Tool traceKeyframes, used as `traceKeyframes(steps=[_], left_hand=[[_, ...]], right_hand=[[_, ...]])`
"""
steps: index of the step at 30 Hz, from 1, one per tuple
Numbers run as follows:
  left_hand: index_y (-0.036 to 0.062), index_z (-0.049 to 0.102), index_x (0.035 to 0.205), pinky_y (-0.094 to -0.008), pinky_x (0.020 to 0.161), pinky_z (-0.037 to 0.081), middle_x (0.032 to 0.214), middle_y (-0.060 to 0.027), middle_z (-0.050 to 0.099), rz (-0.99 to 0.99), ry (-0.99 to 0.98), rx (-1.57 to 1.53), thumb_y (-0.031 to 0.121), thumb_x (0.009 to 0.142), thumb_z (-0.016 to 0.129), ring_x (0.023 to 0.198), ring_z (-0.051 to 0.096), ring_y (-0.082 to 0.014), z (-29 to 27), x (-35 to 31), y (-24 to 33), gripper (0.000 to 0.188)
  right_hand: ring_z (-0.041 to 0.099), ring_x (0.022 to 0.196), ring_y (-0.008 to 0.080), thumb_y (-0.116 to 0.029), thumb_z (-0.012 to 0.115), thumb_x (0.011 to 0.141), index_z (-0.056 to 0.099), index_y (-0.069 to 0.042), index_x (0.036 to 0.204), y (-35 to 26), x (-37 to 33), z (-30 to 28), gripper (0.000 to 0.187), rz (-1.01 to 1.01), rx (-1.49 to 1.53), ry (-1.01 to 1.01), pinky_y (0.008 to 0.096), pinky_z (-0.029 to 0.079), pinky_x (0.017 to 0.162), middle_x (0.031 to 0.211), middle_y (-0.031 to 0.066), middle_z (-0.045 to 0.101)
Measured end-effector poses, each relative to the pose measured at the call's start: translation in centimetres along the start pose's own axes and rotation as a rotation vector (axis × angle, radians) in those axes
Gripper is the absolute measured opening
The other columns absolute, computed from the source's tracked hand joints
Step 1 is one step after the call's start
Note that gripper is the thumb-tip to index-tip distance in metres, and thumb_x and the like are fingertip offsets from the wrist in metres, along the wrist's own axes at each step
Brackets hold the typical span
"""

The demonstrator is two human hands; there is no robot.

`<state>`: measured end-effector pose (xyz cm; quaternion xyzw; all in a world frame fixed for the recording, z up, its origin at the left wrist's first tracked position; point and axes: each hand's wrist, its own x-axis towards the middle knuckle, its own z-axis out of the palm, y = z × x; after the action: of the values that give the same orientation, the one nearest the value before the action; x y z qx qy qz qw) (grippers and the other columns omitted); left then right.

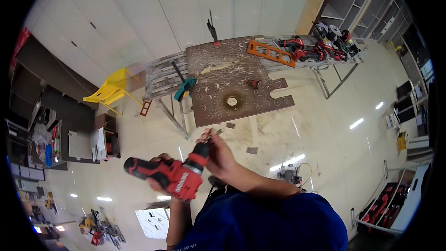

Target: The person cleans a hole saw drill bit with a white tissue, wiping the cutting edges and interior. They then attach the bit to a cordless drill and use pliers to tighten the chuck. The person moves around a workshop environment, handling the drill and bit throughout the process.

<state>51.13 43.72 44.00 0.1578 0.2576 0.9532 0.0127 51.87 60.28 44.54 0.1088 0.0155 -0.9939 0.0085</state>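
Observation:
My left hand (157, 185) is wrapped round the handle of a red and black cordless drill (182, 179), held in front of my body with its chuck pointing up and away. Against the chuck end rests my right hand (220, 155), its fingertips pinched just beyond the chuck. Whatever sits between those fingertips is too small and blurred to name. Beyond my hands, a brown board (213, 111) with many ring marks and one round hole lies on a slatted workbench (160, 76). A green and black clamp (185, 88) grips its left edge, and another clamp (213, 32) stands at its far edge.
An orange template frame (272, 54) lies on the board's right side, near several red power tools (320, 49). A yellow chair (109, 90) stands left of the bench. Small offcuts (252, 150) and dust lie on the floor. A small machine (291, 175) sits right of me.

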Motion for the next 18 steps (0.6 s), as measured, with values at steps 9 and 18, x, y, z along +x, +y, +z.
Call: traceKeyframes(steps=[9, 18], left_hand=[[0.0066, 0.044, 0.122, -0.0436, 0.094, 0.052, 0.113, -0.0106, 0.057, -0.662, 0.054, 0.104, 0.038, 0.090, 0.068, 0.106, 0.061, -0.0261, 0.6, 3.3, -10.1, 0.051], [0.0105, 0.046, 0.119, -0.0445, 0.088, 0.048, 0.111, -0.0121, 0.050, -0.554, -0.098, -0.226, 0.054, 0.081, 0.064, 0.105, 0.054, -0.0268, 2.8, 7.3, -14.3, 0.061]], right_hand=[[0.058, 0.090, 0.0174, -0.032, 0.055, 0.102, 0.059, -0.013, 0.108, -9.7, 1.2, 0.0, 0.021, -0.523, -0.153, 0.214, 0.0349, 0.050, 0.085, 0.089, 0.0000, 0.060], [0.061, 0.111, 0.0243, -0.034, 0.048, 0.104, 0.055, -0.011, 0.124, -11.8, 0.0, 1.8, 0.032, -0.601, -0.539, 0.161, 0.0409, 0.050, 0.096, 0.116, 0.0111, 0.064]])
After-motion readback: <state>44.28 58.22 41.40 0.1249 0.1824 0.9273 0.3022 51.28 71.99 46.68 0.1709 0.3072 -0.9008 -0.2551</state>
